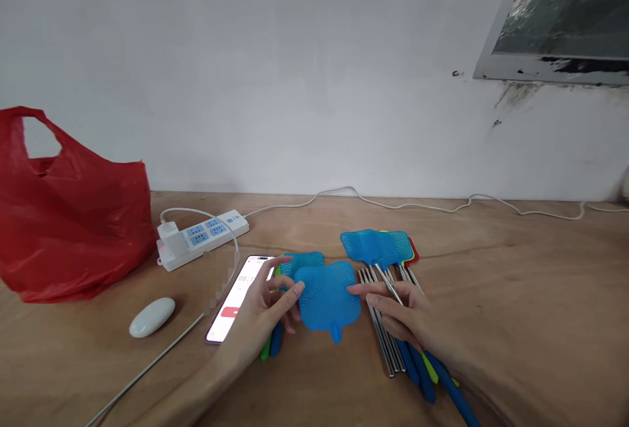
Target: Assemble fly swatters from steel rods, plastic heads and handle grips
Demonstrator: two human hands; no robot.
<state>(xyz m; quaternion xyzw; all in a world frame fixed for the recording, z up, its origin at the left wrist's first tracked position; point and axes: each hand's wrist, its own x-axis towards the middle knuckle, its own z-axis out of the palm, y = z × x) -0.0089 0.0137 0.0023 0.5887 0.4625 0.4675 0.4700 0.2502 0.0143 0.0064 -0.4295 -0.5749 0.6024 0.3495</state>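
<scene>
The blue swatter head (pixel 327 296) is just right of the phone (pixel 240 296), between the 2 hands. Its neck stub points toward the person, and the axis through the stub runs near to far, leaning only slightly. The left hand (pixel 268 309), partly over the phone's right edge, pinches the head's left edge, thumb in front and fingers behind. The right hand (pixel 407 312), well to the right of the phone, has 1 metal rod (pixel 389 283) between thumb and index finger; that rod slants from near right to far left, pointing away from the person. Its index fingertip is at the head's right edge; whether they touch, I cannot tell.

To the phone's right, beyond the right hand, lie stacked swatter heads (pixel 378 247), with loose metal rods (pixel 386 335) pointing near to far on their near side. Another blue head (pixel 307 260) lies closer to the phone, also on its right. Left of the phone sits a white mouse (pixel 152 317); behind it to the left, a power strip (pixel 204 240).
</scene>
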